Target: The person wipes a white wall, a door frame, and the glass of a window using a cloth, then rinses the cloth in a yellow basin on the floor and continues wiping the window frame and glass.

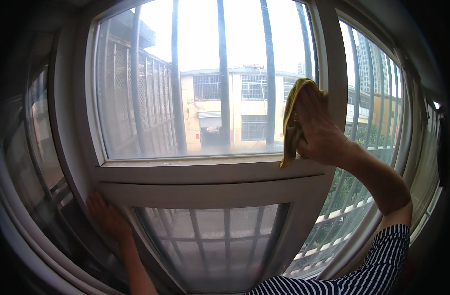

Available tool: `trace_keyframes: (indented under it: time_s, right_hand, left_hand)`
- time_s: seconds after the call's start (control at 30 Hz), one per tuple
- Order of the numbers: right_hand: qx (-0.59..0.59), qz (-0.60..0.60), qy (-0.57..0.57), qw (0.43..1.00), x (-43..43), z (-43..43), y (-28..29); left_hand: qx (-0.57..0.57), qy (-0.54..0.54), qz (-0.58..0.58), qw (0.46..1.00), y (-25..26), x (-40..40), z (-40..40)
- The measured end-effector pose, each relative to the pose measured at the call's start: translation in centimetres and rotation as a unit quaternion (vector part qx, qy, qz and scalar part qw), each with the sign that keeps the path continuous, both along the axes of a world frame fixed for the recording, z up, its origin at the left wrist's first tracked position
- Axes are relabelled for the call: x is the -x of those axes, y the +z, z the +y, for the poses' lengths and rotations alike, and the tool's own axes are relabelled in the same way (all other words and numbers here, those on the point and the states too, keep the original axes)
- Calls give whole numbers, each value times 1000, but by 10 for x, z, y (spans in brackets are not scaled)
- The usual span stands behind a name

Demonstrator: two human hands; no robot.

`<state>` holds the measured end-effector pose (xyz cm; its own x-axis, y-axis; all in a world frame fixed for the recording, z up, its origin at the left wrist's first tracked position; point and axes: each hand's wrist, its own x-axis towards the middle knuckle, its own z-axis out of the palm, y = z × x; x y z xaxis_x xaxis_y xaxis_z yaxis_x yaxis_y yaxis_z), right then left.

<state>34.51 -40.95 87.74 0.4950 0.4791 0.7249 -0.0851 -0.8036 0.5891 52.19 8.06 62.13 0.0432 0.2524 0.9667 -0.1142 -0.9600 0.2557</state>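
My right hand (315, 125) presses a yellow-green cloth (292, 127) against the right edge of the upper window pane (206, 110), near its lower corner. The cloth is bunched under the fingers, and one end hangs down over the white window frame (210, 170). Lower down on the left, my left hand (108, 217) lies flat on the frame's left side, with nothing seen in it. The pane's glass looks hazy along its bottom edge. A few pale specks lie on the ledge beneath it.
A smaller lower pane (217, 236) sits below the crossbar. Side windows stand on the left (37, 129) and the right (372, 92). Vertical metal bars (223, 73) run outside the glass. Beyond them is a yellow building (236, 110). A curtain (425, 162) hangs at the far right.
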Motion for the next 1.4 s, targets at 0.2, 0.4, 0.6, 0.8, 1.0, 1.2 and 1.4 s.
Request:
trace_keyframes:
  time_s: [0.2, 0.4, 0.6, 0.8, 1.0, 1.2, 1.4]
  right_hand:
    - [81, -252, 128, 956, -75, 20, 67]
    - [80, -132, 85, 984, -95, 191, 139]
    - [114, -84, 137, 980, -115, 309, 133]
    - [154, -63, 239, 957, -156, 353, 91]
    - [196, -16, 56, 979, -95, 232, 62]
    - [-22, 25, -1, 999, -16, 109, 106]
    - [105, -176, 32, 978, -20, -21, 32]
  left_hand:
    - [-16, 12, -13, 1000, -9, -15, -1]
    - [-4, -44, -5, 999, 0, -9, -7]
    - [-63, -133, -10, 989, 14, -9, 8]
    - [-88, -83, 27, 992, 15, -6, 27]
    - [-80, -123, 14, 989, 16, -8, 15]
    - [-93, -117, -9, 989, 20, -3, 9]
    - [-57, -105, 34, 992, 19, -1, 6]
